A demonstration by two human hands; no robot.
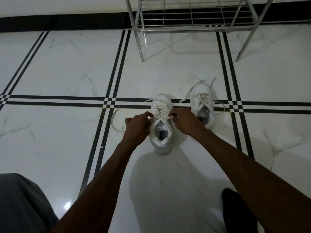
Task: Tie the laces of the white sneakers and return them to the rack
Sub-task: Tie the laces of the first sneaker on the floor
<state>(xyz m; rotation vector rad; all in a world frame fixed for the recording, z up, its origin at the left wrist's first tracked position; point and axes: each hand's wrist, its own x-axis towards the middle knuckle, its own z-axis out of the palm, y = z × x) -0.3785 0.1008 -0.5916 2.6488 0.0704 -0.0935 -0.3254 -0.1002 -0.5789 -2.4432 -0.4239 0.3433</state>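
Note:
Two white sneakers stand on the tiled floor, toes pointing away from me. The near sneaker point(161, 132) is between my hands. My left hand point(138, 126) pinches its lace at the left of the tongue, and my right hand point(184, 120) pinches the lace at the right. One loose lace end point(114, 121) curls over the floor to the left. The second sneaker point(203, 105) sits to the right and a little farther off, with its laces untied and spread out.
A chrome wire shoe rack point(193, 19) stands against the far wall, its lower shelf bare. The floor is white marble tile point(67, 68) with black stripe borders. My grey-clad knee point(20, 202) is at the lower left and a dark sock point(235, 211) at the lower right.

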